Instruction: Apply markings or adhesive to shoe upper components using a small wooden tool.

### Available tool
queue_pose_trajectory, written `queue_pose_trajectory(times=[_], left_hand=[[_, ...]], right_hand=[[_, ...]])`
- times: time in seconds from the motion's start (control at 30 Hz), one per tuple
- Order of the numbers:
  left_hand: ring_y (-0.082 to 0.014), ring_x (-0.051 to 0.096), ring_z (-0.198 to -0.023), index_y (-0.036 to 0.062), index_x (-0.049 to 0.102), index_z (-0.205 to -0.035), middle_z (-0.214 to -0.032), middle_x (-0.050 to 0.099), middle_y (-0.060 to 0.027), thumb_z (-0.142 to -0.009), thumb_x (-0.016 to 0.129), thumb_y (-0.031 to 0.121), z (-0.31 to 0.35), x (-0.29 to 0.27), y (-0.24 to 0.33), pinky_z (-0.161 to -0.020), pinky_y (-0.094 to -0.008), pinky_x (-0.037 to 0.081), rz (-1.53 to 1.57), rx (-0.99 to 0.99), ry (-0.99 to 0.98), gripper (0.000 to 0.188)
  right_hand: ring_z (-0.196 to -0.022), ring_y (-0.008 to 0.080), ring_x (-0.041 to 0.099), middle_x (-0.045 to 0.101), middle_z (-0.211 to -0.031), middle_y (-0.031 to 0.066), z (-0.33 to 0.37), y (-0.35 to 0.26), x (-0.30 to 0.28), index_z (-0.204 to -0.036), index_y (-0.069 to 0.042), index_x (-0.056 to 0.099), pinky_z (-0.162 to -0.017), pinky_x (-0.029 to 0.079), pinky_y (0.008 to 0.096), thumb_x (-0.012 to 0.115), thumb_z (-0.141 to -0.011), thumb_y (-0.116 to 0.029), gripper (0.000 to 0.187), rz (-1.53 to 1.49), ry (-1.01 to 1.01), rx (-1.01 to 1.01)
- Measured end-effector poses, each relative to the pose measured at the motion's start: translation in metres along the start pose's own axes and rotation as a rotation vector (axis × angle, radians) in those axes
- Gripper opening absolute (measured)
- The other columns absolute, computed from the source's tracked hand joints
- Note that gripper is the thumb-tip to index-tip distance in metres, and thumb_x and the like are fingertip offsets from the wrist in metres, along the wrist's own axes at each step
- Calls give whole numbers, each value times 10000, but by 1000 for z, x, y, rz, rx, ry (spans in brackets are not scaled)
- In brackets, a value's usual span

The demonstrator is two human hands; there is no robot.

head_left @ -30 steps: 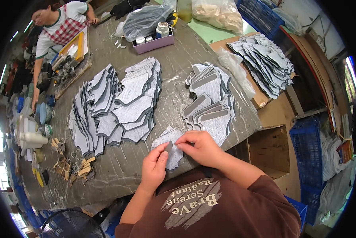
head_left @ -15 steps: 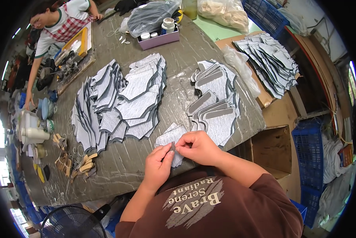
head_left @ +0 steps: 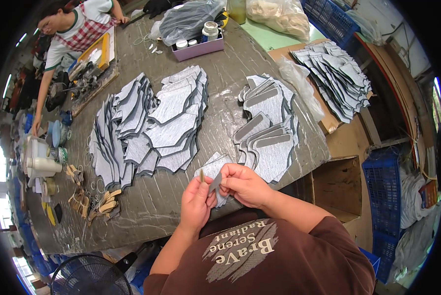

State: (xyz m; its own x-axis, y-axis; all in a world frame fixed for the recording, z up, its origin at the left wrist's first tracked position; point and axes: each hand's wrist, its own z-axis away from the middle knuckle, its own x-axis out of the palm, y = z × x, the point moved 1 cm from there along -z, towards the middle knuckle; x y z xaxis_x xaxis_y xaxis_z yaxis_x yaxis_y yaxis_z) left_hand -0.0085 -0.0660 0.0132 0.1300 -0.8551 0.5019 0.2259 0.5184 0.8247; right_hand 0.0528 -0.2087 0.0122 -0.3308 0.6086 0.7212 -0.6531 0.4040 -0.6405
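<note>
Close to my body at the table's front edge, my left hand (head_left: 197,197) and my right hand (head_left: 245,187) work side by side. Between the left thumb and fingers stands a thin yellowish strip (head_left: 201,175). My right hand pinches a flat dark grey strip (head_left: 215,182), whose lower end reaches the left fingers. Whether the two strips are joined is hidden. Just beyond my hands lies a light grey cut fabric piece (head_left: 215,162). To the right, overlapping fabric pieces (head_left: 274,156) form a stack, several with dark grey strips on them.
More stacks of cut grey pieces (head_left: 173,115) cover the table's middle; another pile (head_left: 336,78) lies at the far right. A purple box (head_left: 198,50) of jars stands at the back. Tan strip bundles (head_left: 104,206) lie left. A co-worker (head_left: 83,32) reaches across at the far left.
My hands have drawn slightly apart and turned, bringing the grey strip and the yellowish strip into clearer view. The fabric stacks have stayed put.
</note>
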Motion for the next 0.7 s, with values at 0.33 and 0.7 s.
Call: queue_pose_trajectory(times=[0.33, 0.7], left_hand=[[-135, 470, -607, 51, 599, -859, -716, 502, -18, -718, 714, -2, -11, 0, 36, -558, -247, 391, -966, 581, -204, 190], [-90, 501, -583, -1, 549, -883, -856, 582, -48, -928, 493, 96, 8, -32, 21, -567, -232, 422, -631, -121, -103, 121]], right_hand=[[-750, 130, 504, 552, -875, 50, 2, 9, -5, -809, -54, 474, -698, 427, 263, 444, -882, -20, 85, 168, -59, -22], [-679, 194, 562, 546, -899, 74, 14, -26, -12, -840, -60, 511, -537, 446, 330, 562, -773, 15, 113, 1372, 124, -679]])
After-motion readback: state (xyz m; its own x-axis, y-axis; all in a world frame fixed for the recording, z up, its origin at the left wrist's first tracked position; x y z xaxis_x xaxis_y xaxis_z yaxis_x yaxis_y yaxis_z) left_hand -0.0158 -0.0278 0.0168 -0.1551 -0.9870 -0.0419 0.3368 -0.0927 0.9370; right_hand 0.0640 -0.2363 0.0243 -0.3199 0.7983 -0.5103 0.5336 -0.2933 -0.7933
